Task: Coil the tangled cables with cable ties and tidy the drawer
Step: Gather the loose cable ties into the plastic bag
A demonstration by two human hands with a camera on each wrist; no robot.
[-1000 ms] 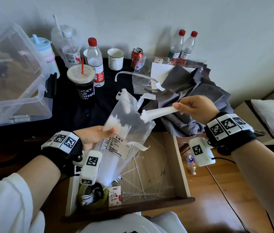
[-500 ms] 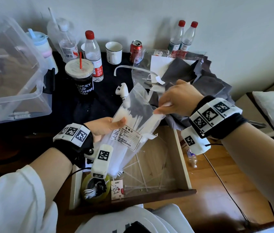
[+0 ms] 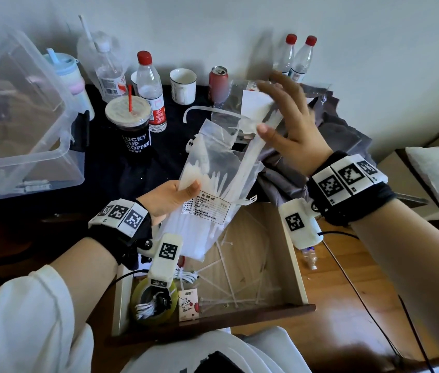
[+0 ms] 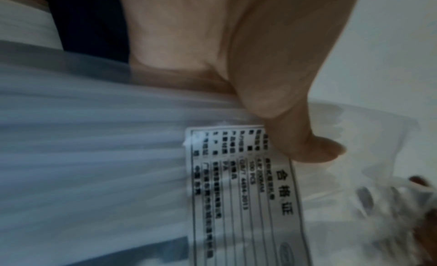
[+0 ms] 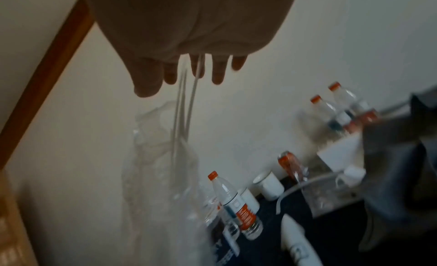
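Dark-clothed counter (image 3: pixel 100 168) behind, open wooden drawer (image 3: pixel 291 254) below with loose ties scattered in it. My left hand (image 3: pixel 170 200) pinches the clear plastic bag of white cable ties (image 3: pixel 213 184) beside its label, thumb on top. My right hand (image 3: pixel 291 130) has fingers (image 5: pixel 217 74) spread, a few white ties (image 3: pixel 250 154) slipping between them at the bag's mouth. I'd steady the bag and feed the ties straight in, keeping them bundled.

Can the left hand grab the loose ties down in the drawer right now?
Probably not yet. The left hand is busy pinching the bag, which hangs over the drawer and covers part of the loose ties.
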